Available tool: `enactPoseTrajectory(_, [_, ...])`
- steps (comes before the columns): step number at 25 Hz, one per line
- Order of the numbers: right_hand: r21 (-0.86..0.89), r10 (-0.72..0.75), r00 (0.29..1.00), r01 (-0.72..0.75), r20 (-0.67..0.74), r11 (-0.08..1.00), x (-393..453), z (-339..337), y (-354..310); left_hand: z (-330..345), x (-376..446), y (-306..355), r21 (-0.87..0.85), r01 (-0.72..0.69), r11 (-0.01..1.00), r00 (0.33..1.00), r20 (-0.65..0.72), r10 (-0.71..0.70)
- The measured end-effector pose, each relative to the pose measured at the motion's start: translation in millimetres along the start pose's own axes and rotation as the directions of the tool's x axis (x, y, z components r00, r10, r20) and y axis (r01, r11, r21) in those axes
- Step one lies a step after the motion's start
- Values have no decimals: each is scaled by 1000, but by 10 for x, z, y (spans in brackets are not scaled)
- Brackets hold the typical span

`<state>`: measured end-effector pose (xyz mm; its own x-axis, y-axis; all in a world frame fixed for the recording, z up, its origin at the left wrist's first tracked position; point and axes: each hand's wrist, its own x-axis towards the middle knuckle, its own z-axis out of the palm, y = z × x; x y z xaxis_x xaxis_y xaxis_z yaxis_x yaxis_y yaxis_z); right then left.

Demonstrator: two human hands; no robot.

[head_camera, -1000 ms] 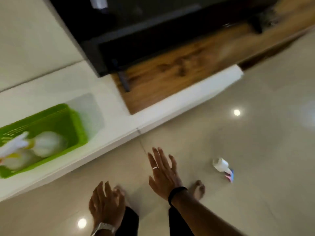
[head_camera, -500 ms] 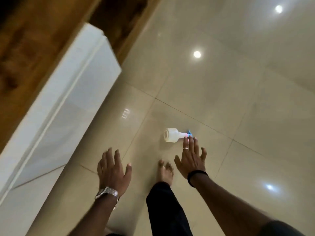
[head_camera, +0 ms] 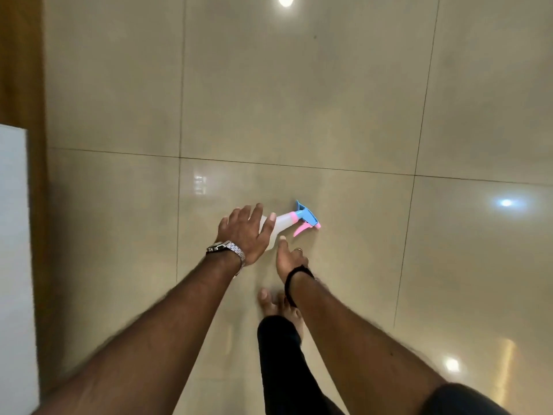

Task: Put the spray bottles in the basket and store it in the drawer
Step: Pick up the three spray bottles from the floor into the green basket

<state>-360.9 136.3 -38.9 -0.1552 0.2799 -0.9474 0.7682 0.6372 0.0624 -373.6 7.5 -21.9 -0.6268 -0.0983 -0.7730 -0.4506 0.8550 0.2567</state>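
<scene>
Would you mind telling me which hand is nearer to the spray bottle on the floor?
Left. The left hand is spread over the bottle body, fingers on or just above it. The right hand sits just below the body, thumb pointing toward it, not clearly touching.

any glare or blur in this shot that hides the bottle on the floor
Head view: ceiling lights glare as bright spots on the glossy beige tiled floor, none falling on the translucent white spray bottle with the blue and pink trigger head; mild motion blur softens the forearms; the left hand covers the bottle's base, the right hand sits just below it.
</scene>
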Motion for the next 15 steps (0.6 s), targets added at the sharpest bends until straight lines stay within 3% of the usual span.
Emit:
enactPoseTrajectory(3, [417,103,983,-159,153,895,266,197,-176,122,334,-68,-31,58,998,995,89,-55])
enactPoseTrajectory(6, [626,66,954,-243,292,741,336,316,-282,242,448,-133,-187,159,969,973,194,-122])
enactPoseTrajectory(8, [646,27,949,-234,314,727,272,326,-302,307,372,-115,-261,219,940,962,218,-164])
enactPoseTrajectory(11, [563,7,964,-162,266,811,16,166,-252,302,60,12,-369,280,886,952,225,-207])
enactPoseTrajectory(15, [370,-108,987,56,121,927,-557,-277,-68,-4,-706,382,-548,265,794,964,135,-228])
